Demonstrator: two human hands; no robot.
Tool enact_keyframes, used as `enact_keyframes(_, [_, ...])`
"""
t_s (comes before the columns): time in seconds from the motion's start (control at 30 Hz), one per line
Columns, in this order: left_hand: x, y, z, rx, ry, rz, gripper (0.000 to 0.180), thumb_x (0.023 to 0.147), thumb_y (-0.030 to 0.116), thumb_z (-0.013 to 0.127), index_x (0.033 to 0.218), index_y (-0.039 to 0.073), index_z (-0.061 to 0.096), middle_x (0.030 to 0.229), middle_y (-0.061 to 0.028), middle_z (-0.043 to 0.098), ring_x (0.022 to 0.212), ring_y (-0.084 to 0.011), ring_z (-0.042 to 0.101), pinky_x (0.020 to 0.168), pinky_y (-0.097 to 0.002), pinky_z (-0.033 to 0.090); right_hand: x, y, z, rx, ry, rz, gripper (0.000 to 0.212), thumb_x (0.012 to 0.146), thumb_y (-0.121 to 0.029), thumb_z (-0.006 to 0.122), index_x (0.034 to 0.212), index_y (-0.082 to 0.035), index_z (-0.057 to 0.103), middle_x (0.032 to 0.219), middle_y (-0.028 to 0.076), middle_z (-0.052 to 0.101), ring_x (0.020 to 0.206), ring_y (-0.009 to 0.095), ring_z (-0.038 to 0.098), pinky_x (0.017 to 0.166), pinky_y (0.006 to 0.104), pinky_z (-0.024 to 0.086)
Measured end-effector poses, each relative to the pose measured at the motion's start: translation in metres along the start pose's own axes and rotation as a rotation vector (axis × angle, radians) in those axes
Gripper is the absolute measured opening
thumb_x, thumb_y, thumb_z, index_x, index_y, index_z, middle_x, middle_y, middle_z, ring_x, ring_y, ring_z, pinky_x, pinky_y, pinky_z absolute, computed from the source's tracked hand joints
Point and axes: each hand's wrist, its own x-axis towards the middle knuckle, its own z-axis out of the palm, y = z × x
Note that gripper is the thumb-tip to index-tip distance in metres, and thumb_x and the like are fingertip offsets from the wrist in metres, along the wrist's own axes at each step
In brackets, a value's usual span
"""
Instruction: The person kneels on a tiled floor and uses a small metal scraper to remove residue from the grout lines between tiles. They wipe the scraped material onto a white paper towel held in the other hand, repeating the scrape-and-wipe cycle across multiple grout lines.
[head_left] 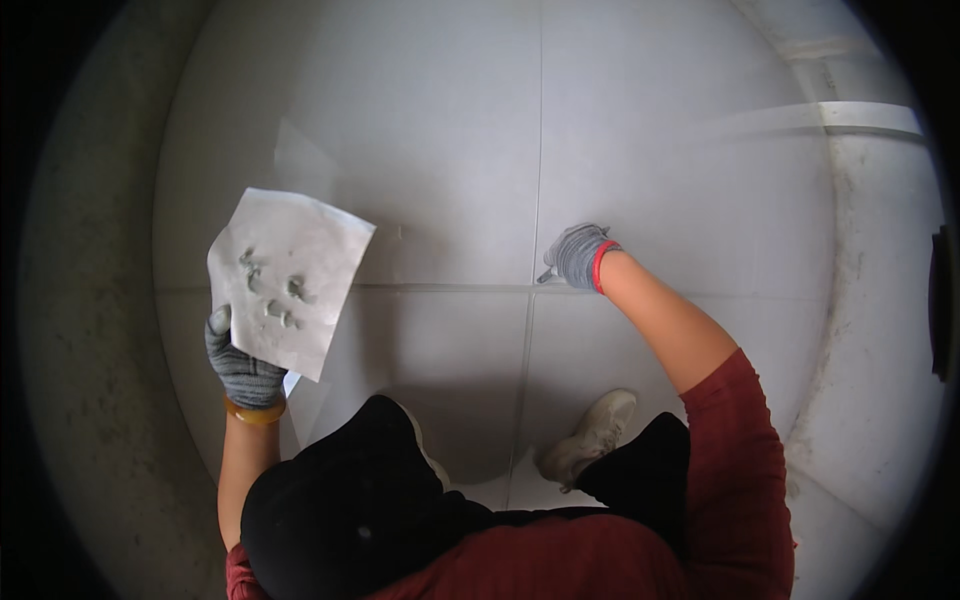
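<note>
My left hand (245, 372), in a grey knitted glove, grips the lower edge of a pale sheet (325, 245), its thumb lying on top. Several grey-green dabs of paste (284, 314) sit on the sheet's upper face. Over the crossing of the tile joints, my right hand (577, 257) is closed, in a grey glove with a red cuff. A small grey tip (545, 276) juts from its fingers down to the joint; whether that is a fingertip or a tool I cannot tell. The joint (440, 288) runs sideways between the two hands.
Large pale grey tiles (440, 120) cover the floor, with thin joints between them. My shoe (592, 435) and my dark-clad knees (350, 490) are close below the hands. A rough, stained strip (850, 260) borders the tiles on the right, with a white bar (870, 117) beyond.
</note>
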Motion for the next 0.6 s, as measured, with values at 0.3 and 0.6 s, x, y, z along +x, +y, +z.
enact_keyframes(0.3, [-0.019,0.011,0.006,0.01,0.008,0.029,0.063,0.079,0.021,0.057,0.135,0.003,0.036,0.131,-0.0156,0.047,0.119,-0.0329,0.046,0.101,-0.0505,0.037,0.002,-0.011,-0.008,-0.122,0.039,-0.08,0.016,0.069,-0.008,0.065,0.084,-0.006,0.069,0.079,0.012,0.067,0.073,0.027,0.066,0.054,0.0407,0.048])
enact_keyframes(0.6, [-0.014,0.009,0.018,0.034,0.0,0.043,0.061,0.079,0.022,0.057,0.133,0.002,0.038,0.129,-0.0168,0.049,0.116,-0.0333,0.049,0.099,-0.0505,0.04,-0.003,-0.017,-0.015,-0.149,0.062,-0.07,0.015,0.067,-0.008,0.064,0.081,-0.008,0.07,0.075,0.012,0.067,0.07,0.028,0.066,0.054,0.0397,0.051])
